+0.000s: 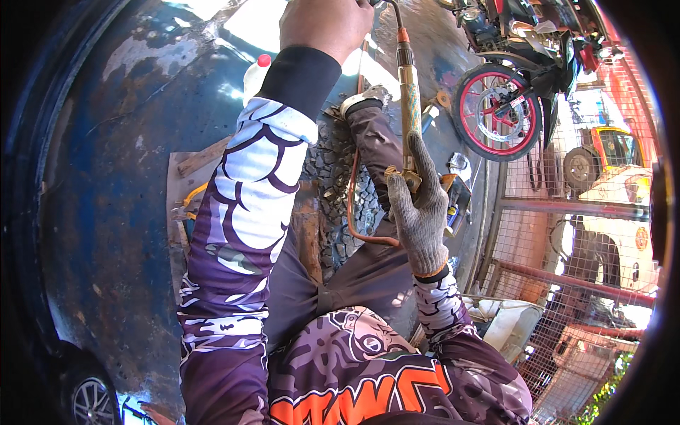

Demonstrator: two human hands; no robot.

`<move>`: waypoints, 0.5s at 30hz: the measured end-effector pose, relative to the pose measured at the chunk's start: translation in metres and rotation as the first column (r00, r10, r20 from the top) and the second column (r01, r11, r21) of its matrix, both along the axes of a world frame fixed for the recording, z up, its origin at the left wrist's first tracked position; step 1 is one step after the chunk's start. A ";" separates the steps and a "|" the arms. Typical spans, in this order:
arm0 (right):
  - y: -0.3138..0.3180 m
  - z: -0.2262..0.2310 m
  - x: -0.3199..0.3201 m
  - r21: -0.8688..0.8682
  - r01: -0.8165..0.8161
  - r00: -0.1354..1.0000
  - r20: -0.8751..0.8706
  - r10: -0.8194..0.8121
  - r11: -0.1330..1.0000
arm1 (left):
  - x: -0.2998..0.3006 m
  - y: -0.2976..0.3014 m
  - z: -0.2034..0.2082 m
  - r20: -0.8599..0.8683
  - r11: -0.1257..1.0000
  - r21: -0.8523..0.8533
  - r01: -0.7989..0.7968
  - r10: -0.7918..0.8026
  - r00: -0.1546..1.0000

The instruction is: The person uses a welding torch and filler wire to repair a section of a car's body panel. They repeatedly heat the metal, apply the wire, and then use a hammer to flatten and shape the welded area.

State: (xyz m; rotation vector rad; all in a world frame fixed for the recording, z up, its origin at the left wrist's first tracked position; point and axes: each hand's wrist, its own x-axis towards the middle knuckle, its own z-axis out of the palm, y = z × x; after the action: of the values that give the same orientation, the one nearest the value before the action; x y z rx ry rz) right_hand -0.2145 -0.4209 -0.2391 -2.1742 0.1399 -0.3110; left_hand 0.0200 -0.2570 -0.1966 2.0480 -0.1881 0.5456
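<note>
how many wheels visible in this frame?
3. A red-rimmed motorcycle wheel at upper right, a truck wheel behind the mesh fence to its right, and a car wheel at the bottom left corner. Others may be hidden.

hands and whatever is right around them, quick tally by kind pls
gloved right hand: 1
bare left hand: 1
brass cutting torch: 1
copper-coloured hose: 1
plastic bottle with red cap: 1
motorcycle with red-rimmed wheel: 1
total: 6
</note>
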 end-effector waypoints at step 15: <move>0.006 0.009 -0.001 -0.242 0.060 0.998 -0.016 -0.066 0.968 | 0.002 -0.001 0.006 -0.111 1.000 0.023 -0.011 0.014 0.994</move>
State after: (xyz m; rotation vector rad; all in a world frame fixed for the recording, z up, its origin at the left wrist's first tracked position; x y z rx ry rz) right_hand -0.2155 -0.4147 -0.2302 -2.4190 0.1935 -0.3530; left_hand 0.0219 -0.2580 -0.1902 2.0961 -0.1158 0.4378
